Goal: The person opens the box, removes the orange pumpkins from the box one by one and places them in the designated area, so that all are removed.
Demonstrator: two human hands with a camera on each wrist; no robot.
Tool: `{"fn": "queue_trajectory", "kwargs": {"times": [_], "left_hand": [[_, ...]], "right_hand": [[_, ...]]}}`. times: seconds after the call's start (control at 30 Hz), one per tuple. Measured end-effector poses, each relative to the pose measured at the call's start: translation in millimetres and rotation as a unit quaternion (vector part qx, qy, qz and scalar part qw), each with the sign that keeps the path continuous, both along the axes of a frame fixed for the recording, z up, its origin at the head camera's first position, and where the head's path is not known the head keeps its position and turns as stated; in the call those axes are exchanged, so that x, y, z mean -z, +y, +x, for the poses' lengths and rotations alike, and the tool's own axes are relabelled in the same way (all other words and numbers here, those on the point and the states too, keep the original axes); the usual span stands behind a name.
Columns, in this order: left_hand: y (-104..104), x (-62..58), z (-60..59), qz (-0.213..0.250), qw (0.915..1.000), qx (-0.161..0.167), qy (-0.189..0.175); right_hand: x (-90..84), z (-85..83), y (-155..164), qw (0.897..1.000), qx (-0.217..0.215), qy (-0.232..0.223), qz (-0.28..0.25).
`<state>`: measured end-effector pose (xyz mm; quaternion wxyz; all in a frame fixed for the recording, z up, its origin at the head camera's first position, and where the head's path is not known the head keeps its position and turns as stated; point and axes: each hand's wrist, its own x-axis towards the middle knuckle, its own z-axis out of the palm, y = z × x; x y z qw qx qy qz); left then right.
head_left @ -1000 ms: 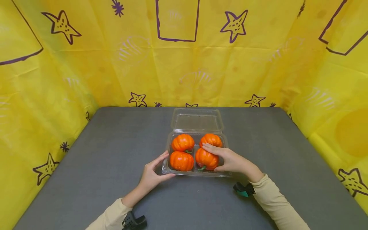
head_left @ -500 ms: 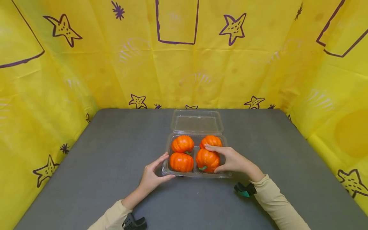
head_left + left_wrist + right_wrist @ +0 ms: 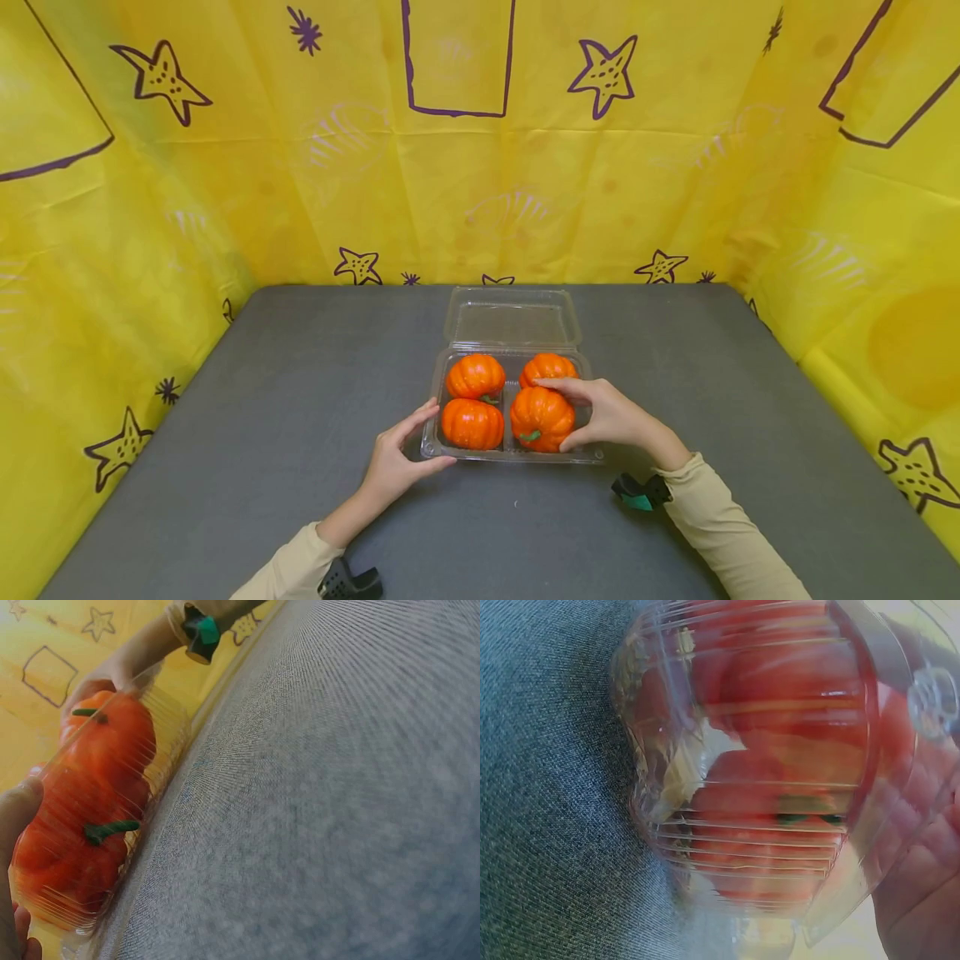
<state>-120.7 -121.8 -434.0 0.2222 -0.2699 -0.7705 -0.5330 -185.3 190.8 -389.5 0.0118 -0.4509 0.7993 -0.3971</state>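
Note:
A clear plastic clamshell box [image 3: 513,455] lies on the grey table with its lid [image 3: 513,317] folded back flat. Inside sit several small orange pumpkins. My right hand [image 3: 611,417] curls round the near right pumpkin [image 3: 542,417], fingers over its top and thumb at its front. My left hand [image 3: 397,458] holds the box's near left corner, thumb on the front rim and fingers along the left side, beside the near left pumpkin [image 3: 472,423]. In the left wrist view the pumpkins [image 3: 82,817] show through the ribbed wall. The right wrist view shows the box wall [image 3: 757,787] close up.
The grey table [image 3: 300,433] is closed in by yellow cloth walls [image 3: 120,217] with purple stars on the left, back and right. The box stands near the table's middle, with bare grey surface on both sides.
My right hand's fingers have shifted on the near right pumpkin, which has turned a little so its green stem faces front. The left hand has stayed on the box corner.

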Motion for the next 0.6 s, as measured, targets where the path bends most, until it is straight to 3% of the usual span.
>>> {"fn": "queue_trajectory", "kwargs": {"times": [0.17,0.6], "left_hand": [[1,-0.7,1.1,0.001,1.0000,0.000,0.005],[1,-3.4,1.7,0.004,1.0000,0.000,0.001]], "right_hand": [[-16.8,10.4,-4,1.000,-0.006,0.013,-0.019],[-15.6,8.2,-1,0.997,-0.007,-0.026,-0.070]]}}
